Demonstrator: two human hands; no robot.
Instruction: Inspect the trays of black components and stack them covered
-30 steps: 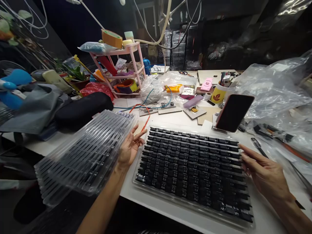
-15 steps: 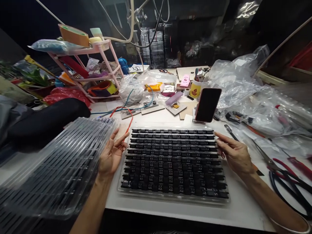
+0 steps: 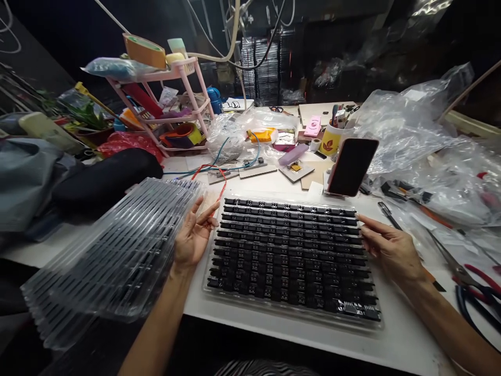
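A clear plastic tray (image 3: pixel 297 314) lies on the white table in front of me, filled with rows of small black electronic parts (image 3: pixel 285 250). At its left edge is my left hand (image 3: pixel 194 235), palm turned up and fingers spread, its fingertips close to the rim. My right hand (image 3: pixel 393 250) has its fingers drawn together at the tray's upper right edge; the far side of that grip is hidden. Left of my left hand, clear ribbed plastic trays (image 3: pixel 113 250) lie stacked, overhanging the table's front edge.
A phone (image 3: pixel 353 167) stands upright behind the tray. Large scissors (image 3: pixel 465 282) lie at the far right, below a heap of clear plastic bags (image 3: pixel 422 130). A pink shelf rack (image 3: pixel 183 112) and a black padded object (image 3: pixel 109 183) stand at the left. Thin red and blue cables cross the table.
The view has swung left, so everything sits farther right in the picture. The filled tray appears slightly turned. Both hands stay at its sides.
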